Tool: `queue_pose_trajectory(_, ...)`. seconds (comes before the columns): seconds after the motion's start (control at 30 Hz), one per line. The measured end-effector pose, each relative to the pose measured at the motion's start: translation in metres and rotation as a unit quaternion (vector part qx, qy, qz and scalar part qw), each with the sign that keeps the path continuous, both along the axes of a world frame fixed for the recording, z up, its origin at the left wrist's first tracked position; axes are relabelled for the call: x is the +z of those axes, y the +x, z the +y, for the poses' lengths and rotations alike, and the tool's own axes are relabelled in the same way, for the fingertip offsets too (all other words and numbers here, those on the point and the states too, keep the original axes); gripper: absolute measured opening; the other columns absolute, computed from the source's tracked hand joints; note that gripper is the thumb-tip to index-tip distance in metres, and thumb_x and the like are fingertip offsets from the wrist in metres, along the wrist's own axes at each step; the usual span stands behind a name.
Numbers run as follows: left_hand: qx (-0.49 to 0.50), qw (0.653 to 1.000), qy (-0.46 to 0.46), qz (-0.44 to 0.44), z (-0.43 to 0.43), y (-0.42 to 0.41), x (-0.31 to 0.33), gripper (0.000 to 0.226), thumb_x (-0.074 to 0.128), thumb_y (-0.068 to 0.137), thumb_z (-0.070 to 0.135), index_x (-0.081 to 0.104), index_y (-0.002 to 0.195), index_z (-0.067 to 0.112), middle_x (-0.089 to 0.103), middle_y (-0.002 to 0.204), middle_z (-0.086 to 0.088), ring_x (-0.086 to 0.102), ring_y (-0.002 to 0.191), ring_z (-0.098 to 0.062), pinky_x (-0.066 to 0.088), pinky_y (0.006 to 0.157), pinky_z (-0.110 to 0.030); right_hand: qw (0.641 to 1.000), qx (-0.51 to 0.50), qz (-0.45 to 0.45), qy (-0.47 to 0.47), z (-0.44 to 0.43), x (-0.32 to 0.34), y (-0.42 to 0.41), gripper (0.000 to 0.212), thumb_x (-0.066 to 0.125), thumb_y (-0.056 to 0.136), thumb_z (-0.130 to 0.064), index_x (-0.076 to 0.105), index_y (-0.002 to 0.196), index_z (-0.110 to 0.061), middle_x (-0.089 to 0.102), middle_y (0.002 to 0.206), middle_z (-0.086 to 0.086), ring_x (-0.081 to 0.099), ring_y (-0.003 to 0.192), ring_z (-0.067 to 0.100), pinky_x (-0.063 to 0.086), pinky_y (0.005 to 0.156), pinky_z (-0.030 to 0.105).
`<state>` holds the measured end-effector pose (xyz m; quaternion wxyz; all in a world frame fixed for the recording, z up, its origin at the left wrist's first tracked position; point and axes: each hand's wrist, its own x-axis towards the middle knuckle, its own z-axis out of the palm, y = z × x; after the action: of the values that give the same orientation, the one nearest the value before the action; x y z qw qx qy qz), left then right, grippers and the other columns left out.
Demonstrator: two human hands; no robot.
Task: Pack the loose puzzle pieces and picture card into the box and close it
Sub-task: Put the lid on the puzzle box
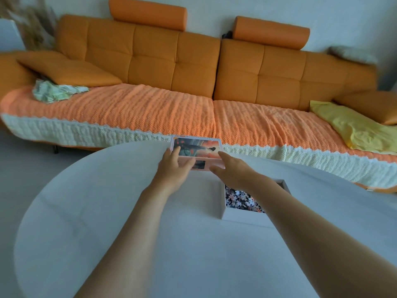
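Observation:
A pink box lid (198, 147) with a printed picture on top lies at the far edge of the white round table (107, 211). My left hand (173, 166) touches its left end, with straight fingers resting on the top and front wall. My right hand (231, 168) reaches its right end, fingers and thumb spread around the near right corner. The white box base (223, 203) stands open nearer to me under my right forearm, with several loose puzzle pieces (237, 198) inside. I see no separate picture card.
An orange sofa (150, 61) with a knitted orange and cream cover runs right behind the table. On it lie a crumpled greenish cloth (55, 92) at the left and a yellow cloth (354, 130) at the right. Grey floor shows at the left.

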<state>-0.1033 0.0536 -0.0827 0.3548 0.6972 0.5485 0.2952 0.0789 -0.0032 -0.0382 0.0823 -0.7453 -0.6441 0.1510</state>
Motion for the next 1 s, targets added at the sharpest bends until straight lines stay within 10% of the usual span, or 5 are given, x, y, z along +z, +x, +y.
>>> queue_pose_trajectory(0.23, 0.066, 0.991, 0.051, -0.102, -0.012, -0.007, 0.024, 0.054, 0.058, 0.091, 0.044, 0.049, 0.141, 0.024, 0.050, 0.143, 0.003, 0.047, 0.129, -0.015, 0.033, 0.095, -0.023, 0.991, -0.011, 0.061, 0.118, -0.011, 0.009, 0.002, 0.041, 0.041, 0.099, -0.033, 0.048, 0.140, -0.026, 0.049, 0.137, 0.006, 0.054, 0.112, 0.025, 0.041, 0.091, 0.032)
queue_pose_trajectory(0.4, 0.047, 0.982, 0.079, -0.163, -0.042, 0.007, 0.045, 0.050, 0.059, 0.091, 0.036, 0.051, 0.139, 0.025, 0.051, 0.143, 0.006, 0.047, 0.129, -0.013, 0.036, 0.103, -0.027, 0.979, -0.030, 0.064, 0.193, -0.047, 0.037, 0.020, 0.048, 0.044, 0.100, -0.032, 0.040, 0.146, -0.019, 0.034, 0.151, 0.005, 0.040, 0.134, 0.025, 0.031, 0.108, 0.035)
queue_pose_trajectory(1.0, -0.086, 0.987, 0.088, -0.100, -0.153, 0.057, 0.033, 0.059, 0.055, 0.078, 0.047, 0.056, 0.133, 0.025, 0.047, 0.145, 0.010, 0.043, 0.133, -0.005, 0.037, 0.112, -0.035, 0.958, -0.102, 0.106, 0.244, -0.199, -0.012, 0.078, 0.047, 0.043, 0.099, -0.034, 0.037, 0.146, -0.035, 0.027, 0.154, -0.008, 0.041, 0.132, 0.016, 0.036, 0.100, 0.031)
